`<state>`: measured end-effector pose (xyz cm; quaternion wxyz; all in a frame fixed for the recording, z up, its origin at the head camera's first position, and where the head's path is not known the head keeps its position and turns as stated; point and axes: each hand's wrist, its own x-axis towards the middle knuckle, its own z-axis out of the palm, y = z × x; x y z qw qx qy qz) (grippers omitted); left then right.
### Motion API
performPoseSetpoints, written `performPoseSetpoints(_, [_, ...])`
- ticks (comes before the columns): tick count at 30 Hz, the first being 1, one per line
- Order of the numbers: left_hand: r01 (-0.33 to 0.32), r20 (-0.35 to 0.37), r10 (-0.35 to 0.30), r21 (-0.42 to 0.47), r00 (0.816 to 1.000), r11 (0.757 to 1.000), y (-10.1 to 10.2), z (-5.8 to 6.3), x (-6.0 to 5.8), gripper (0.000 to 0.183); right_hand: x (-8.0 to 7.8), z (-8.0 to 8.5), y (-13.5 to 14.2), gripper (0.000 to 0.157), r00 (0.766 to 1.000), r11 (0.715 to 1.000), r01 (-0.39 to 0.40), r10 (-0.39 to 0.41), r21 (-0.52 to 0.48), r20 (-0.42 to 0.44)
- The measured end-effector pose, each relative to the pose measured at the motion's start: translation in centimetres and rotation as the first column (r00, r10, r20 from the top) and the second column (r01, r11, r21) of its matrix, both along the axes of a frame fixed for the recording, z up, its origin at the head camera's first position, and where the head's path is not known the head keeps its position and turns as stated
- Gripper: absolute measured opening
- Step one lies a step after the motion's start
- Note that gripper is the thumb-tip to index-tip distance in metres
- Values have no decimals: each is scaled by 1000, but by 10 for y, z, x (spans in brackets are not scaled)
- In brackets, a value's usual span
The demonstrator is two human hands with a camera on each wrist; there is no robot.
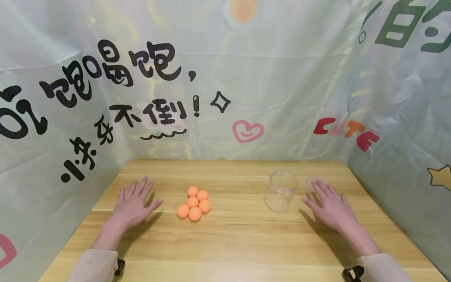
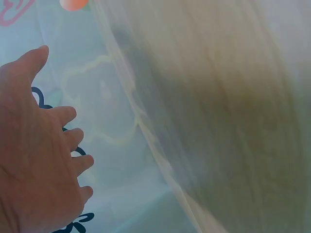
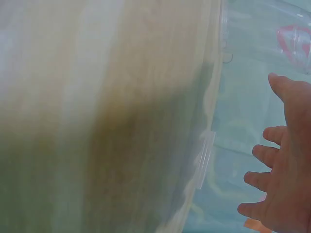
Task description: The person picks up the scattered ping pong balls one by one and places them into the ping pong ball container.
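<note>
My left hand (image 1: 132, 207) hovers over the left part of the table with its fingers spread and nothing held. To its right, several orange balls (image 1: 192, 202) lie bunched together on the wood. A clear, open-topped plastic jar (image 1: 280, 192) stands upright on the right side. Beyond it, my right hand (image 1: 332, 207) hovers palm down, fingers spread, holding nothing. A clear round lid (image 1: 311, 181) lies flat just past the right fingertips, partly covered by them in the head view. The right wrist view shows this lid (image 3: 205, 160) edge-on and the jar (image 3: 272, 34) near the thumb.
The wooden table (image 1: 225, 243) is bordered at the back and sides by a hanging printed cloth (image 1: 282, 90) with black lettering, a pink heart and the word CUTE. Dark bands (image 1: 353, 273) are at both sleeve cuffs.
</note>
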<state>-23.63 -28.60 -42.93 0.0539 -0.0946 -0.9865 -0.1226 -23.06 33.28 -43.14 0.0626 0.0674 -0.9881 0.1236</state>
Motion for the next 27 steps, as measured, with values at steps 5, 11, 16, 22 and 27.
performPoseSetpoints(5, [8,-6,-8,-3,1000,1000,2,2,-1,94,0,3,-4,87,999,1000,-9,8,-18,-37])
performPoseSetpoints(11, [29,-52,-29,-6,998,1000,6,2,-3,92,1,6,-8,80,991,997,-52,43,-65,-130])
performPoseSetpoints(16, [60,-115,-60,-1,992,998,10,3,-6,86,1,8,-12,74,979,988,-85,58,-131,-197])
performPoseSetpoints(22, [110,-175,-104,23,979,994,16,5,-10,77,1,12,-21,67,960,983,-108,64,-151,-273])
performPoseSetpoints(27, [153,-211,-143,35,967,988,24,7,-11,68,1,15,-29,62,946,982,-133,84,-137,-314])
